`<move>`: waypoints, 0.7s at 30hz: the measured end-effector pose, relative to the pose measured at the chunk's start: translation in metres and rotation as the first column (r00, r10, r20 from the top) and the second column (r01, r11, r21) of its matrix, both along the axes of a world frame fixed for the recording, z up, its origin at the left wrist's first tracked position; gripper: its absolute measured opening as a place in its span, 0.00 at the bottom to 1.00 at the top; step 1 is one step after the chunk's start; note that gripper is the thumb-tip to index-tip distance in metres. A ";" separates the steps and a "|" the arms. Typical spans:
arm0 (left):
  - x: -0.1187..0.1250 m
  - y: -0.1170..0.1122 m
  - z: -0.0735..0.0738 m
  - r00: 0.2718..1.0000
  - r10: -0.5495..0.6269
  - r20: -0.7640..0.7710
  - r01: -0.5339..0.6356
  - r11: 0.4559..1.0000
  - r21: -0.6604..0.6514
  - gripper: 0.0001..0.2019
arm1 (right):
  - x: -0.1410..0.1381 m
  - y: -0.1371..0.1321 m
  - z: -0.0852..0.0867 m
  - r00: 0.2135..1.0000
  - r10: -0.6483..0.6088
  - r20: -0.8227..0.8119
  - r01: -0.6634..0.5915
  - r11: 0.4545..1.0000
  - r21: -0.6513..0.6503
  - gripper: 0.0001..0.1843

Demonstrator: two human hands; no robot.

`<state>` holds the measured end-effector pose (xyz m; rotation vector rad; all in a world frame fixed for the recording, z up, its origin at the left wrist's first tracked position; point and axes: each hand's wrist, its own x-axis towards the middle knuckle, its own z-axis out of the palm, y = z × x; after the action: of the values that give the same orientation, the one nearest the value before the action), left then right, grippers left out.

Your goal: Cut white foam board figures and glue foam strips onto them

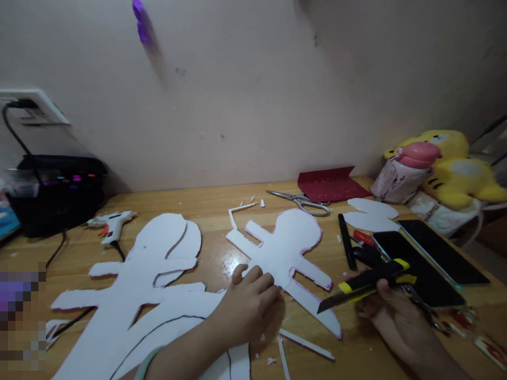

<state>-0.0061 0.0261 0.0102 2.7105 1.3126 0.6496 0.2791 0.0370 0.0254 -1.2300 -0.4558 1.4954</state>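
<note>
My right hand [396, 311] grips a black and yellow utility knife [368, 279], its dark blade pointing left over a leg of a white board cutout [293, 235]. That figure-shaped cutout has a rounded head, arms and purple-marked edges. At its lower left is my left hand [253, 301], with curled fingers whose tips are hidden; what they hold, if anything, does not show. Larger white board cutouts [130, 285] lie beneath and beside my left forearm, one bearing a curved dark line. Thin white offcut strips [307, 344] are near both hands.
Grey scissors [301, 201] and a dark red sheet [332, 184] lie toward the wall. A glue gun [113, 224] and black bag [59, 195] are left. Two phones [418, 269], a black marker [347, 241], a pink-lidded bottle [407, 171] and yellow plush toy [455, 169] are right.
</note>
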 end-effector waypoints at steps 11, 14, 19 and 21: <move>0.008 -0.001 -0.005 0.966 -0.033 -0.257 0.040 0.999 0.022 0.02 | -0.004 -0.009 0.013 0.916 0.248 -0.316 -0.250 0.968 0.034 0.23; 0.007 -0.003 0.000 0.986 -0.109 -0.124 0.095 0.989 -0.112 0.04 | -0.009 -0.003 0.017 0.923 0.188 -0.335 -0.196 0.981 0.009 0.18; 0.013 -0.009 0.009 0.963 -0.268 -0.035 0.266 0.962 -0.058 0.10 | -0.029 0.004 0.033 0.999 0.009 -0.035 -0.007 0.997 0.072 0.19; 0.023 -0.011 0.013 0.939 -0.326 -0.106 0.324 0.945 -0.037 0.11 | -0.039 0.007 0.038 0.997 -0.049 0.059 0.042 0.994 0.104 0.23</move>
<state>0.0168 0.0147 0.0230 2.8872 0.8466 0.4558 0.2398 0.0439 0.0630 -1.2002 -0.5354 1.3819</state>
